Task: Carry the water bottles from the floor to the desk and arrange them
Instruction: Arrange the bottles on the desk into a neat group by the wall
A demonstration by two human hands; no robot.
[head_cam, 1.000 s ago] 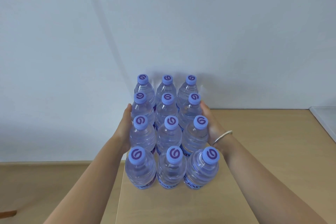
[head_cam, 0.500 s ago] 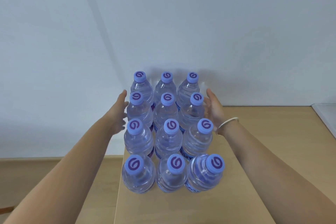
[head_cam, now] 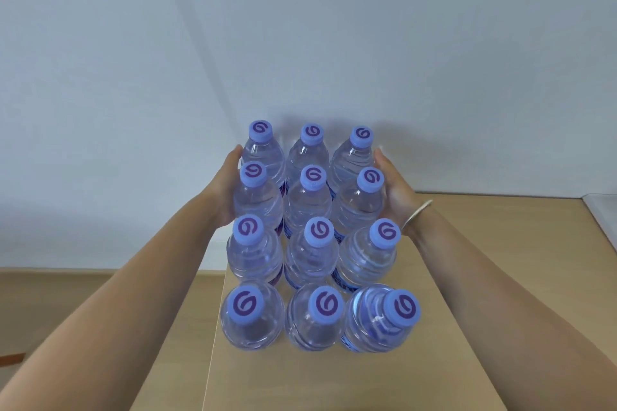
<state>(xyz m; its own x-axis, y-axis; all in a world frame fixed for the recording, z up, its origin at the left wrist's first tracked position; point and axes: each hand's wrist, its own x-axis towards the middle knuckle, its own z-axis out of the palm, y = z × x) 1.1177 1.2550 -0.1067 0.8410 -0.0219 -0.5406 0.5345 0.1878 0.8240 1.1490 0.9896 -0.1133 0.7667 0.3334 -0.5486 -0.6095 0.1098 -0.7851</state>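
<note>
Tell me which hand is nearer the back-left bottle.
Left. The left hand presses the block's left side, its fingertips touching the back-left bottle. The right hand presses the opposite side, two bottles across.

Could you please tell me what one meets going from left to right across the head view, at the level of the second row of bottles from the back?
Left hand → left bottle → middle bottle → right bottle → right hand → bracelet → desk.

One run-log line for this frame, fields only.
bottles: twelve, upright block, on desk | left hand: flat against block's left side | right hand: flat against right side | stage: squaring rows
</note>
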